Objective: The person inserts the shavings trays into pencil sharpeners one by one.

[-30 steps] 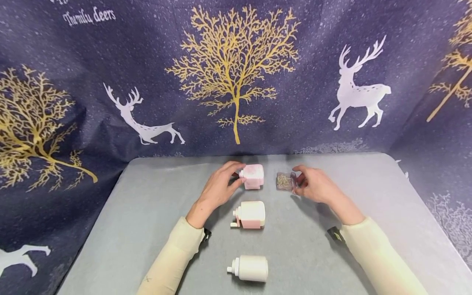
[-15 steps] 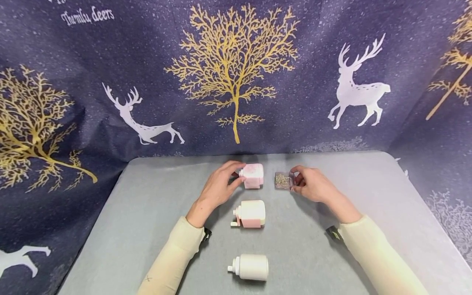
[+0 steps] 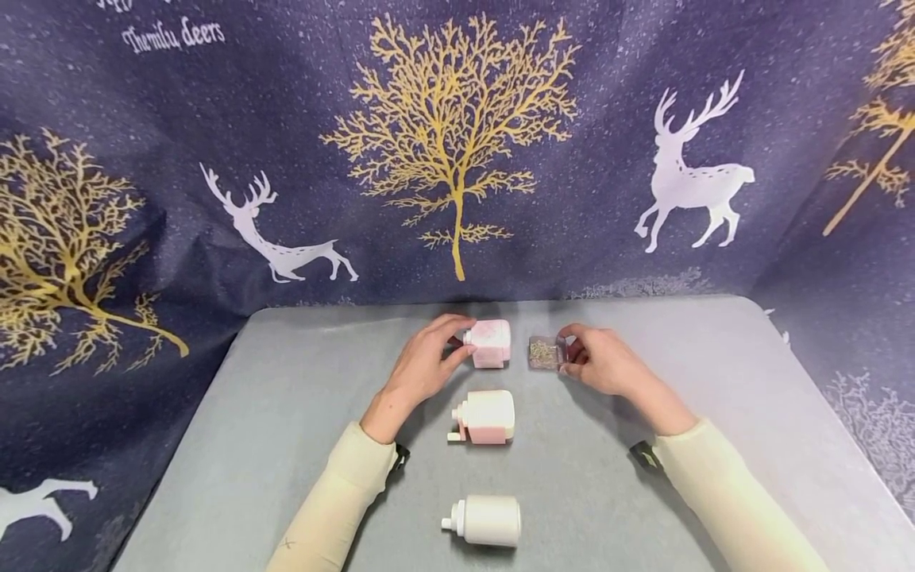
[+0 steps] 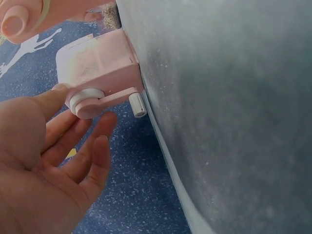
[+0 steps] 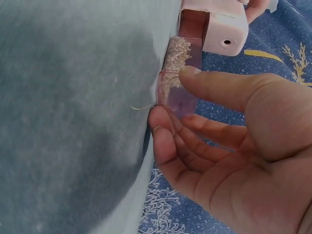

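Observation:
At the far middle of the table in the head view, my left hand [image 3: 422,364] steadies a pink crank pencil sharpener [image 3: 492,344], thumb and fingers on either side of its crank end. The white crank knob [image 4: 138,105] points down toward the tabletop in the left wrist view. My right hand [image 3: 606,361] pinches a see-through shavings drawer [image 3: 544,354], partly filled with pencil shavings [image 5: 176,54]. A small gap separates drawer and sharpener in the head view. The right wrist view shows the drawer lined up with the sharpener's open slot [image 5: 194,24].
Nearer in the same column stand a white-and-pink crank sharpener [image 3: 489,416] and a white rounded sharpener [image 3: 489,521]. A thin stray shaving [image 5: 140,107] lies on the grey table [image 3: 286,445]. A dark blue patterned cloth [image 3: 557,238] hangs behind the far edge.
My right hand has slid the shavings drawer slightly left, narrowing the gap to the pink sharpener. My left hand and the sharpeners have stayed in place.

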A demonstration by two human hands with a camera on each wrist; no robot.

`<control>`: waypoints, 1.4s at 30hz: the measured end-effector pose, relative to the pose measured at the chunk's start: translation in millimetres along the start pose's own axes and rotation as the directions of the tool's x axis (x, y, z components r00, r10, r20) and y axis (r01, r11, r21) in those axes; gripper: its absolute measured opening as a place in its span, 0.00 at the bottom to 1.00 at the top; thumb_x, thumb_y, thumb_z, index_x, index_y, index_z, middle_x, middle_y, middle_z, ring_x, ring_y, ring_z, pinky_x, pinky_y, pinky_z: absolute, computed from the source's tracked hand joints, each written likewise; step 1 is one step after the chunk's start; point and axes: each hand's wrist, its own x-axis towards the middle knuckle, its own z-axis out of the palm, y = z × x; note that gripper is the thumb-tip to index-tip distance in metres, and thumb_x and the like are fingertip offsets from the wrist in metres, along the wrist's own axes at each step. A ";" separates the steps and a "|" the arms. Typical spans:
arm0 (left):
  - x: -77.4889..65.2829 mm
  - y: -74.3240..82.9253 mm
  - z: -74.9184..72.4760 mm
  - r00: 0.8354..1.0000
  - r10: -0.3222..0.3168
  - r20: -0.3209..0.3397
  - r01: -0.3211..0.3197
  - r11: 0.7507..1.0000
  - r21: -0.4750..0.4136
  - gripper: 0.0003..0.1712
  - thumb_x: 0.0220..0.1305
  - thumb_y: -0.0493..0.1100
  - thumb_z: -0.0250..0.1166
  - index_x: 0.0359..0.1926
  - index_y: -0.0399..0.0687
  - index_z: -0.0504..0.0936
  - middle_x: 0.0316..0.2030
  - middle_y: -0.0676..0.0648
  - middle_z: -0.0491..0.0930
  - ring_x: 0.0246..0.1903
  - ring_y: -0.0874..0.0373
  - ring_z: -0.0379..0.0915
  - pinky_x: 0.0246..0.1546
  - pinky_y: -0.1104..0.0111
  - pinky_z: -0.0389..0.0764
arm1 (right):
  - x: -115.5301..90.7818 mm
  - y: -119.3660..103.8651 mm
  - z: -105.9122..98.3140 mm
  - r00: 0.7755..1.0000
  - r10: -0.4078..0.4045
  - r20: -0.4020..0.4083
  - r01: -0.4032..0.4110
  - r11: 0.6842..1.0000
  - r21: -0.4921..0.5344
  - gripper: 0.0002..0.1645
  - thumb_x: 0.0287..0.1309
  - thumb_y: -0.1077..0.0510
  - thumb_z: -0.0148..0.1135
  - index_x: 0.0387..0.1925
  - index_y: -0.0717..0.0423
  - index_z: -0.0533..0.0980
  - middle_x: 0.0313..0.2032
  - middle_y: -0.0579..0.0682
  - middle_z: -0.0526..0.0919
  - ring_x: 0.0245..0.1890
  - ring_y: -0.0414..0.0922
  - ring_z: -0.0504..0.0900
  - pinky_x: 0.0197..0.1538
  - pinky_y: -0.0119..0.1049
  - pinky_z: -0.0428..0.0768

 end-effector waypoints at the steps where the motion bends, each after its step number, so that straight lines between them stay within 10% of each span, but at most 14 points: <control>1: -0.2 -0.1 0.3 1.000 -0.002 0.002 0.002 1.000 -0.001 0.26 0.66 0.50 0.64 0.64 0.51 0.76 0.60 0.55 0.72 0.45 0.57 0.77 0.46 0.62 0.78 | -0.2 0.2 0.5 1.000 0.001 0.000 -0.001 1.000 0.001 0.32 0.46 0.64 0.72 0.55 0.66 0.73 0.32 0.49 0.84 0.32 0.43 0.82 0.40 0.42 0.82; 42: -0.7 -0.2 -1.2 1.000 0.013 -0.012 -0.013 1.000 0.010 0.26 0.64 0.49 0.66 0.63 0.50 0.77 0.59 0.55 0.74 0.41 0.60 0.78 0.43 0.66 0.78 | 18.6 -18.2 10.5 0.999 -0.035 0.041 0.035 0.999 0.012 0.29 0.45 0.63 0.74 0.51 0.63 0.75 0.30 0.47 0.84 0.31 0.40 0.82 0.41 0.41 0.82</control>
